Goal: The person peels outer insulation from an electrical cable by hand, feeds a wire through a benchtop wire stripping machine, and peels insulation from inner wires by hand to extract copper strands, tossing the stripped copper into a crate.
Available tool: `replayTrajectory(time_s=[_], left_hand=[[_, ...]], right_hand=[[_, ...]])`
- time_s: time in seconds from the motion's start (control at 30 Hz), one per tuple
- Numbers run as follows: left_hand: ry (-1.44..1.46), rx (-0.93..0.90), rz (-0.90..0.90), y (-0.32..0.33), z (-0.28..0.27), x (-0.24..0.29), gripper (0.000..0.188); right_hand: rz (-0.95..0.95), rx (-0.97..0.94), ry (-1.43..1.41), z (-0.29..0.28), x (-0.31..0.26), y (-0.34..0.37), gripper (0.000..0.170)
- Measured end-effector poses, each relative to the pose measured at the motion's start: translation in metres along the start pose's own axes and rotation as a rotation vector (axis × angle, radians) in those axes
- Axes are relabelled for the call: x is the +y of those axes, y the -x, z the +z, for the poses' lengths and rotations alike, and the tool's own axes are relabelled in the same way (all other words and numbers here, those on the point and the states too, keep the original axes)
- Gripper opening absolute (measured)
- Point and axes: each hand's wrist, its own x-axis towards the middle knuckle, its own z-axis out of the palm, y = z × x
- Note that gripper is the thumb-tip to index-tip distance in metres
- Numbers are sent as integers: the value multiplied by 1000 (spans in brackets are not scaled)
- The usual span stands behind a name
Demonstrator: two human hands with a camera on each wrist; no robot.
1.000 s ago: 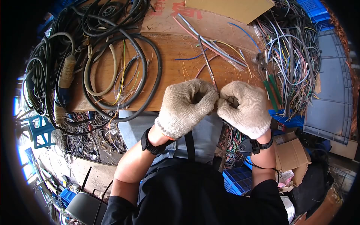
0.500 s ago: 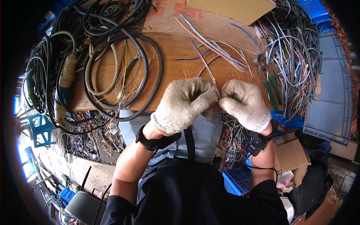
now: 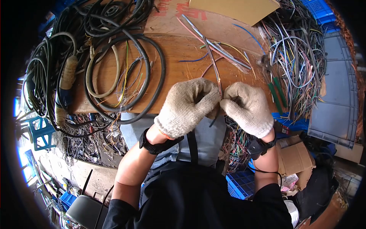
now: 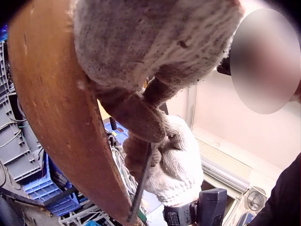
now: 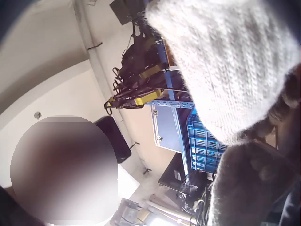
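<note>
A thin dark cable (image 3: 213, 63) slants down across the bench to both gloved hands, reddish along its lower stretch, and a dark end hangs below them. My left hand (image 3: 188, 107), in a knitted off-white glove, pinches it between thumb and fingers. Right beside it my right hand (image 3: 249, 108), gloved alike, has thumb and fingertips curled together at the cable. In the left wrist view a dark strip of the cable (image 4: 139, 188) runs past the right glove (image 4: 176, 165). The right wrist view shows mostly the back of a glove (image 5: 230, 66); the fingertips are in shadow.
Green-handled pliers (image 3: 276, 89) lie right of the hands, beside a heap of stripped wires (image 3: 295, 65). Loose coloured wires (image 3: 225, 49) lie beyond the hands. Thick black cable coils (image 3: 162, 72) cover the bench's left. Cut wire also lies below the bench's front edge.
The cable's far end has swung left, then back right. The right hand drew slightly apart and is again close to the left. A dark end now shows hanging below the hands.
</note>
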Motion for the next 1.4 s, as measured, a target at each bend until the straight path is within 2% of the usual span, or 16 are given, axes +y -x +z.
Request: replayTrajectory(time_s=[0.17, 0.23, 0.3, 0.5, 0.57, 0.6, 0.7, 0.77, 0.8, 0.87, 1.1, 1.17, 1.27, 1.4], left_hand=[[-41, 110, 51, 0, 6, -7, 25], [-119, 116, 68, 1, 6, -10, 24], [-198, 122, 85, 2, 7, -10, 23], [-272, 158, 155, 3, 9, -15, 21], [-246, 150, 155, 2, 9, -17, 21], [-245, 148, 156, 2, 9, -17, 21], [-250, 159, 157, 2, 8, -14, 21], [-227, 72, 23, 3, 4, -6, 20], [-227, 74, 24, 3, 3, -5, 20], [-151, 49, 20, 2, 2, -4, 20], [-201, 42, 16, 0, 0, -5, 19], [-188, 14, 68, -1, -1, -9, 19], [-103, 19, 20, 0, 1, -6, 18], [-139, 11, 31, 0, -1, -6, 18]], right_hand=[[8, 33, -74, 1, 4, 1, 11], [36, 146, -125, 2, 5, 0, 11], [6, 181, -87, 4, 4, -1, 11], [-123, 229, 141, 7, -5, -1, 12], [-288, 286, 374, 8, -9, 0, 14], [-287, 286, 375, 8, -8, 0, 14], [-289, 270, 361, 7, -5, -2, 16], [-202, 264, 238, 8, -2, -3, 13], [-204, 263, 238, 8, -2, -3, 13], [-78, 228, 91, 8, -3, -3, 9], [-94, 256, -5, 16, 11, -5, 8], [-62, 250, 30, 16, 9, -5, 8], [-63, 253, 2, 17, 11, -5, 8], [-69, 261, -39, 20, 12, -5, 8]])
